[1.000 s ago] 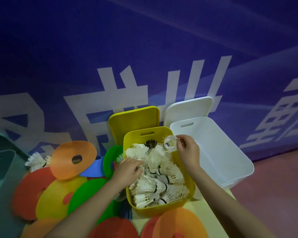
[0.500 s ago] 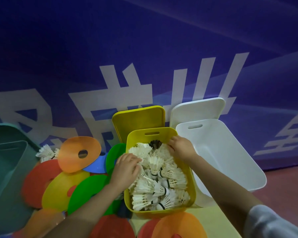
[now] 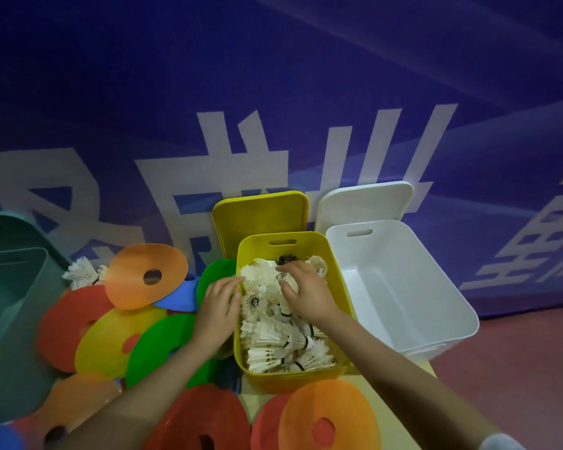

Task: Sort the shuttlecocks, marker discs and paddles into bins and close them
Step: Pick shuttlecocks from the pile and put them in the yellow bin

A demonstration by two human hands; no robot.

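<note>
The yellow bin (image 3: pixel 337 254) stands in the middle, filled with several white shuttlecocks (image 3: pixel 283 349). My right hand (image 3: pixel 306 295) lies palm down on the pile at the bin's far end, with its fingers spread over the feathers. My left hand (image 3: pixel 216 308) reaches over the bin's left rim, and its straight fingertips touch the shuttlecocks. A few loose shuttlecocks (image 3: pixel 82 274) lie at the back left. Marker discs surround the bin: orange (image 3: pixel 145 276), red (image 3: pixel 62 323), yellow (image 3: pixel 111 339), green (image 3: pixel 156 349) and blue (image 3: pixel 179 295).
An empty white bin (image 3: pixel 436 287) stands right of the yellow one, and a teal bin (image 3: pixel 7 313) is at the left. A yellow lid (image 3: pixel 260 216) and a white lid (image 3: pixel 364 203) lean on the blue wall. More discs (image 3: pixel 329 420) lie along the near edge.
My right hand let go of the shuttlecock it held over the bin and came down flat on the pile. My left hand slid to the bin's left rim and straightened its fingers.
</note>
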